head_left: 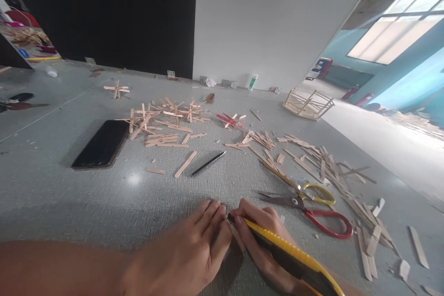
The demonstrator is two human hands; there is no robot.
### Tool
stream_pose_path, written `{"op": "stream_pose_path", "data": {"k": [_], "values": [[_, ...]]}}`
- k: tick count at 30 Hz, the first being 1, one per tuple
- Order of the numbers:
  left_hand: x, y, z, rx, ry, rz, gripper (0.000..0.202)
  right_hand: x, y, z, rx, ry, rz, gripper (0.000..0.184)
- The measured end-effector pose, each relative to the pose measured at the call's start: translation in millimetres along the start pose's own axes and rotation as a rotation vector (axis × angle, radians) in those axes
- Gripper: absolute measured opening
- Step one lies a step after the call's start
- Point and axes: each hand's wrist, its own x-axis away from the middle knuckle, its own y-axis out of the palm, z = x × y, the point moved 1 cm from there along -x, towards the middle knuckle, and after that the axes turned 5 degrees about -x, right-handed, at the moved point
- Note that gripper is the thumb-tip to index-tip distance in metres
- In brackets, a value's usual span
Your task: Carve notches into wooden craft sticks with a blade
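My right hand (261, 224) is wrapped round a yellow and black utility knife (294, 256), its tip pointing at a small wooden craft stick (237, 238) on the table. My left hand (189, 245) lies beside it, fingers pressed together and holding the stick down against the surface. Part of the stick is hidden under the fingers, so I cannot tell whether the blade touches it. Scissors (301, 201) with one yellow and one red handle lie spread just beyond my right hand. A black pen (208, 164) rests ahead of both hands.
Loose craft sticks (333, 173) are strewn across the right side and middle of the grey table (114, 203). A phone (102, 144) lies at left. Farther back are a red screwdriver (229, 120), a stick frame (308, 105) and a small white-green tube (253, 82) by the upright panel.
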Motion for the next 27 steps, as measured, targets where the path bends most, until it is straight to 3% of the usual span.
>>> {"op": "stream_pose_path", "data": {"k": [6, 14, 22, 27], "values": [[2, 7.4, 2, 0.053, -0.046, -0.018, 0.035, 0, -5, -5, 0.072, -0.067, -0.036, 0.023], [1, 1.2, -4, 0.091, -0.026, -0.014, 0.035, 2, -3, -2, 0.066, -0.092, -0.032, 0.021], [7, 15.1, 0, 0.217, -0.111, 0.012, 0.037, 4, -9, -2, -0.014, -0.051, 0.007, 0.023], [9, 12.7, 2, 0.18, -0.135, 0.08, 0.03, 4, -8, -1, -0.075, -0.006, 0.09, 0.023]]}}
